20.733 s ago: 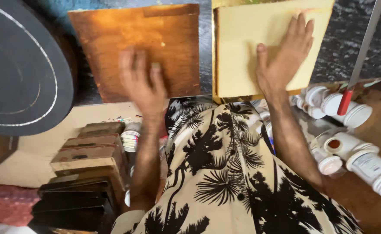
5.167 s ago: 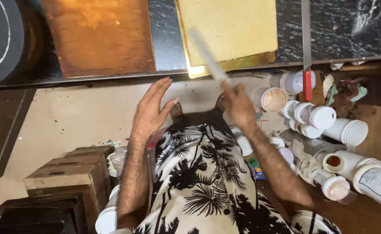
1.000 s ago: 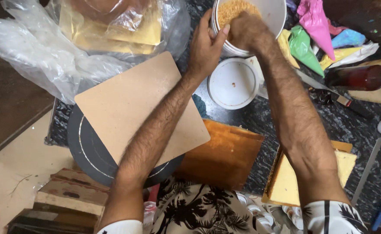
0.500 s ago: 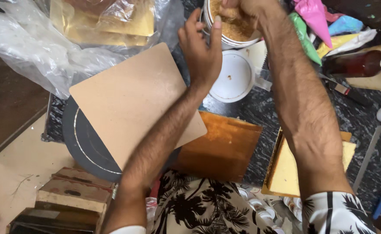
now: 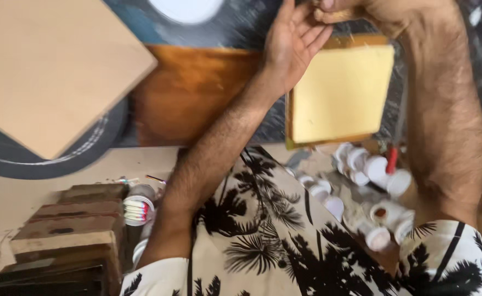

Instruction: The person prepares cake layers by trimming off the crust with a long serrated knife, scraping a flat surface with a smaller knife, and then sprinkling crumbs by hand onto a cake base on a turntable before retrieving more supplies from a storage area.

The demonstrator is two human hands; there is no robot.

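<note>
My left hand [image 5: 294,46] is open, palm up with fingers stretched, over the dark counter between a brown wooden board [image 5: 197,93] and a yellow square board [image 5: 342,93]. My right hand [image 5: 370,10] is cut off by the top edge, just above the left fingertips. Its fingers are closed on a small tan lump [image 5: 337,15], blurred and only partly visible. Both forearms reach up from my palm-print shirt.
A pale square board [image 5: 49,71] lies on a black round turntable [image 5: 60,161] at left. A white lid [image 5: 186,6] shows at the top. Small white pots [image 5: 372,170] and a red-handled tool [image 5: 392,159] lie lower right; wooden blocks [image 5: 68,222] lower left.
The view has dropped and the bowl has left the frame. Both hands have drawn back from it. My left palm has turned up under my right hand's fingers.
</note>
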